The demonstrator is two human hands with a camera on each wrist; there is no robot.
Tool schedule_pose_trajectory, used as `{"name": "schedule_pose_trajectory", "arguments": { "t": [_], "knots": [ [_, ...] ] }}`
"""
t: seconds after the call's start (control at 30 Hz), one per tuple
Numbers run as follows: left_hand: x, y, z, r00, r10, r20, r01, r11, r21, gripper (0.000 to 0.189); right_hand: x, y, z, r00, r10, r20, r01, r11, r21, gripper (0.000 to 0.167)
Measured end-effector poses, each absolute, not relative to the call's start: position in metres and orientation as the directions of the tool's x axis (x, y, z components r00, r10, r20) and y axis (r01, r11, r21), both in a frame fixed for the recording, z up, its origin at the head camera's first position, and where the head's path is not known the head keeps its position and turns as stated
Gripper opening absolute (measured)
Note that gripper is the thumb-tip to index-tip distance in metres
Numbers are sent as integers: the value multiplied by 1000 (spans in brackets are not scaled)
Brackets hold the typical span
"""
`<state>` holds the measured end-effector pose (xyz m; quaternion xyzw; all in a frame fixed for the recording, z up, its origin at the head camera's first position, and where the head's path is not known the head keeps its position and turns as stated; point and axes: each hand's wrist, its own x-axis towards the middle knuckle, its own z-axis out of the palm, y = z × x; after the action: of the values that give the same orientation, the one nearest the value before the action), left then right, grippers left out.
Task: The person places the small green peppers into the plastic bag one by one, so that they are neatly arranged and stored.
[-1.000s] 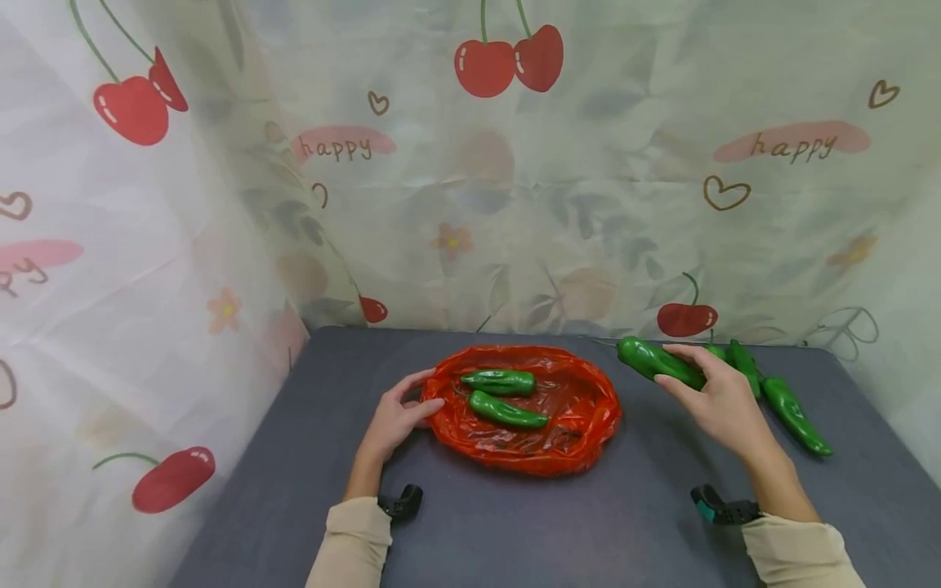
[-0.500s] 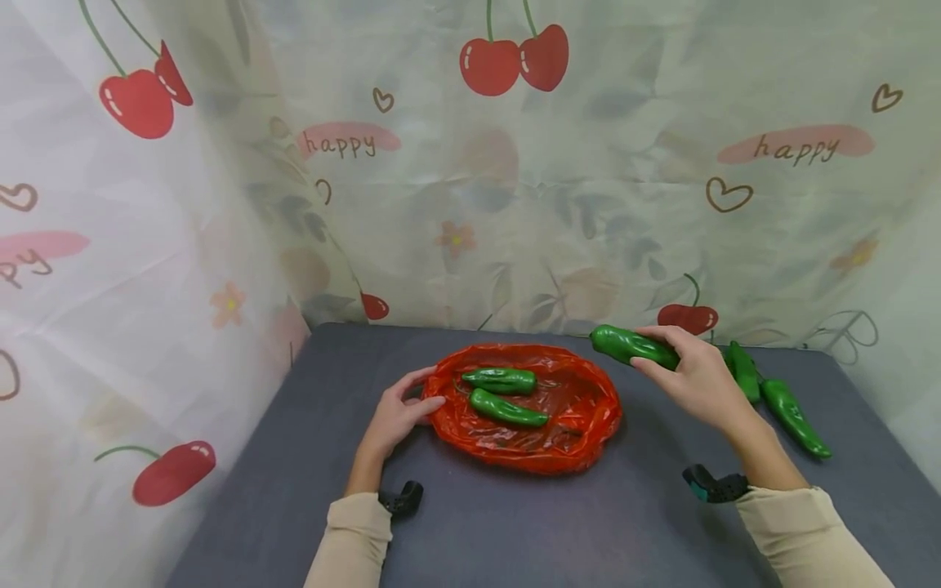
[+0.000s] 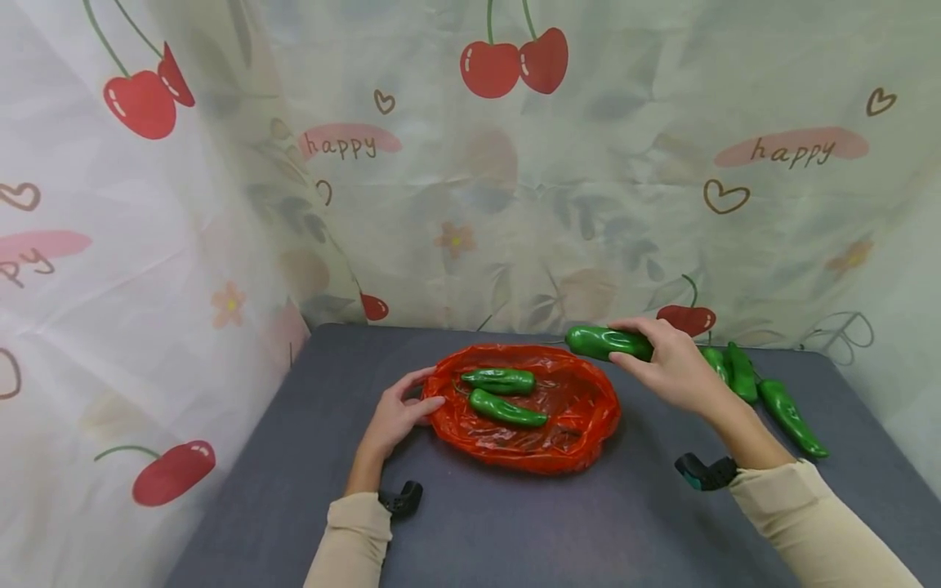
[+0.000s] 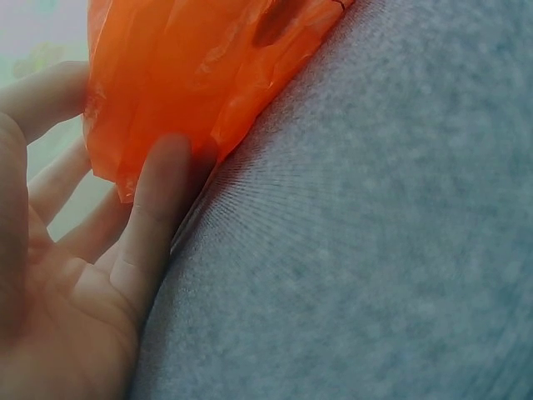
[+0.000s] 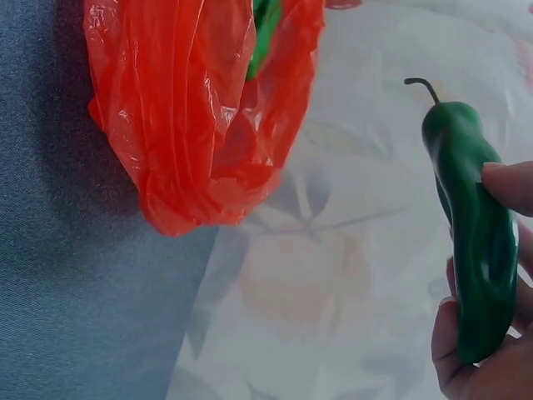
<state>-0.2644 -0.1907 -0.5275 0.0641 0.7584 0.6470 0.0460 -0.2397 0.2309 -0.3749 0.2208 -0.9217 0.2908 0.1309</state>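
A red plastic bag (image 3: pixel 529 461) lies spread open on the dark grey table, its rim rolled into an oval. Inside it, toward the left, lie two green peppers (image 3: pixel 507 408). My left hand (image 3: pixel 392 420) holds the bag's left end, thumb on the near side and fingers on the far side; the left wrist view shows the thumb against the red film (image 4: pixel 191 83). Raised beyond the bag's far right rim, my right hand (image 3: pixel 680 367) grips another green pepper (image 3: pixel 588 341) between thumb and fingers. In the right wrist view its thin stem (image 5: pixel 423 86) points away from the palm.
Several more green peppers (image 3: pixel 790 418) lie at the table's back right, partly behind the right hand. A printed cloth (image 3: pixel 529 204) with cherries and hearts hangs along the table's back edge and left side. Black bands (image 3: pixel 403 500) sit at both wrists.
My right hand has moved left with its pepper, from near the other peppers toward the bag. The left hand and the two peppers in the bag have stayed in place.
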Motion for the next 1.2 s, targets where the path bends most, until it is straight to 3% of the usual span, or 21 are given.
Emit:
{"name": "schedule_pose_trajectory", "arguments": {
  "t": [0.37, 1.2],
  "knots": [
    [-265, -191, -529, -986, 166, 26, 51, 151, 987, 59, -251, 211, -363, -871, -422, 252, -488, 682, -544, 44],
    [-266, -191, -528, -987, 162, 18, 45, 163, 986, 58, -262, 166, -355, -796, -573, 195, -558, 568, -606, 44]
  ]
}}
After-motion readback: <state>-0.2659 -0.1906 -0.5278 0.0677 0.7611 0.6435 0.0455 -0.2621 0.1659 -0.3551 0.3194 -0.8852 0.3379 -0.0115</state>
